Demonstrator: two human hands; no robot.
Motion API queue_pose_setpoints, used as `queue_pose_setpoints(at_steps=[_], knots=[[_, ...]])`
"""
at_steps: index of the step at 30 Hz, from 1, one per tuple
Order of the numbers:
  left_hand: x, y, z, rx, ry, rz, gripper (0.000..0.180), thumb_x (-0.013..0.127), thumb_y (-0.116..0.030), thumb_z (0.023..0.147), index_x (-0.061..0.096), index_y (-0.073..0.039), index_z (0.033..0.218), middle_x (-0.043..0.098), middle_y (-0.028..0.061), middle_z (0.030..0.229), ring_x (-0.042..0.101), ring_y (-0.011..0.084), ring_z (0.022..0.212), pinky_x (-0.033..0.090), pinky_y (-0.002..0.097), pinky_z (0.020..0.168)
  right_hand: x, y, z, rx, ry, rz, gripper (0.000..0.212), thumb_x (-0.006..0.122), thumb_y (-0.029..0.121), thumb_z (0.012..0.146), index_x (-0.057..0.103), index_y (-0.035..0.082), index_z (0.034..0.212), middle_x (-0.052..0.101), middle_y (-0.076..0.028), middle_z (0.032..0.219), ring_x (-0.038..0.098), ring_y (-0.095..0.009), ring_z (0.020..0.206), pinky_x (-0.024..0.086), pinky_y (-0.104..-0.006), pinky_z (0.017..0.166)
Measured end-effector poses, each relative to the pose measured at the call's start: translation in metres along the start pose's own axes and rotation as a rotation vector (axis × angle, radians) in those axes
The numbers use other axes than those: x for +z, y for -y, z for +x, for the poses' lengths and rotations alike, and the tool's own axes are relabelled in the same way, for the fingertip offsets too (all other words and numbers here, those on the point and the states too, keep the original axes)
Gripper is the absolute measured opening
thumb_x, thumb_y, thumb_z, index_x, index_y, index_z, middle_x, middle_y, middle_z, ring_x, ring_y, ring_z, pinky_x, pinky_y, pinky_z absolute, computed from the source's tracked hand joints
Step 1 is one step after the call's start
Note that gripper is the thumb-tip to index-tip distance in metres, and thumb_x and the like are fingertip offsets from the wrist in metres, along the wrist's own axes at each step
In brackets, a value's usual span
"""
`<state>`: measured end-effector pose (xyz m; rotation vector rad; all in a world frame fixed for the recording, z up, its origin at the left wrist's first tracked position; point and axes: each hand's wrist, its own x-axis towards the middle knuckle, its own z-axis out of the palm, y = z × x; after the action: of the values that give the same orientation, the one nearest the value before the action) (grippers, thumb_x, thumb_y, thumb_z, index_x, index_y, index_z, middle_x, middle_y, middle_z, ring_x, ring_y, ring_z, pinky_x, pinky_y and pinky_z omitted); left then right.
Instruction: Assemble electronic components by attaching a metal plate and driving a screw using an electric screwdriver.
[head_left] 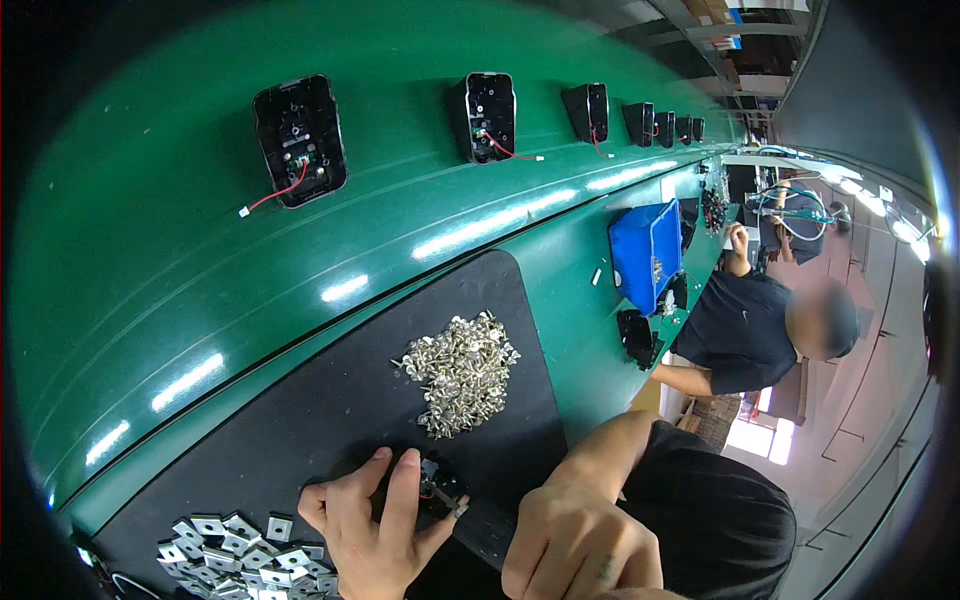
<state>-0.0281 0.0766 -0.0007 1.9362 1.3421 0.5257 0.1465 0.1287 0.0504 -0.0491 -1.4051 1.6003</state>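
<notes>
My left hand [372,525] is near the lower edge, its index finger and thumb closed round a small black plastic part [432,480]. A small light piece [461,506] shows by the thumb tip. Beside it my right hand [580,540] is curled into a closed grip. A dark, rough-surfaced thing [488,530] lies between the two hands; what exactly the right fingers hold is hidden. Just beyond my hands, a heap of silvery screws [460,375] lies on the black mat [300,400]. Left of my left hand is a pile of square metal plates with holes [245,550].
A row of black plastic housings [300,140] with red wires stands on the green conveyor belt [150,250]. To the right are a blue bin [645,255] and dark parts [637,338] on the green table. A co-worker in dark clothes [745,325] sits close by.
</notes>
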Motion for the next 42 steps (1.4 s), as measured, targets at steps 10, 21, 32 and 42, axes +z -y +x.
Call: queue_pose_setpoints(at_steps=[10, 21, 32, 42], knots=[[0.001, 0.001, -0.003, -0.008, 0.033, 0.023, 0.067, 0.081, -0.038, 0.06, 0.06, -0.008, 0.117, 0.059, 0.0104, 0.111, 0.051, 0.0252, 0.094, 0.032, 0.0423, 0.085, -0.001, -0.004, -0.004, 0.004, -0.033, 0.064, 0.031, 0.048, 0.02, 0.096, 0.056, 0.005, 0.07, 0.056, -0.012, 0.072, 0.057, -0.024, 0.059, 0.05, -0.034, 0.058], [-0.005, 0.0, -0.005, -0.034, 0.035, 0.003, 0.066, 0.081, -0.036, 0.06, 0.062, -0.01, 0.117, 0.059, 0.0101, 0.111, 0.051, 0.0264, 0.093, 0.033, 0.0414, 0.085, -0.006, -0.007, 0.002, 0.009, 0.108, 0.042, 0.028, 0.046, 0.015, 0.096, 0.058, 0.007, 0.072, 0.056, -0.01, 0.072, 0.057, -0.021, 0.06, 0.048, -0.03, 0.057], [0.001, 0.005, 0.0, -0.022, -0.025, -0.088, 0.059, 0.077, -0.031, 0.063, 0.064, -0.017, 0.119, 0.06, 0.0057, 0.11, 0.058, 0.015, 0.09, 0.033, 0.0347, 0.083, 0.002, -0.002, -0.002, 0.067, 0.092, -0.087, 0.015, 0.068, -0.001, 0.083, 0.063, 0.008, 0.094, 0.064, -0.007, 0.071, 0.062, -0.017, 0.062, 0.052, -0.0272, 0.063], [-0.002, 0.006, -0.003, -0.01, -0.044, -0.078, 0.054, 0.078, -0.031, 0.065, 0.065, -0.019, 0.116, 0.061, 0.0041, 0.107, 0.058, 0.0139, 0.088, 0.032, 0.0331, 0.082, 0.007, -0.006, 0.001, -0.006, 0.066, -0.109, 0.011, 0.055, 0.009, 0.089, 0.064, 0.014, 0.086, 0.061, -0.004, 0.072, 0.059, -0.015, 0.059, 0.048, -0.0245, 0.058]])
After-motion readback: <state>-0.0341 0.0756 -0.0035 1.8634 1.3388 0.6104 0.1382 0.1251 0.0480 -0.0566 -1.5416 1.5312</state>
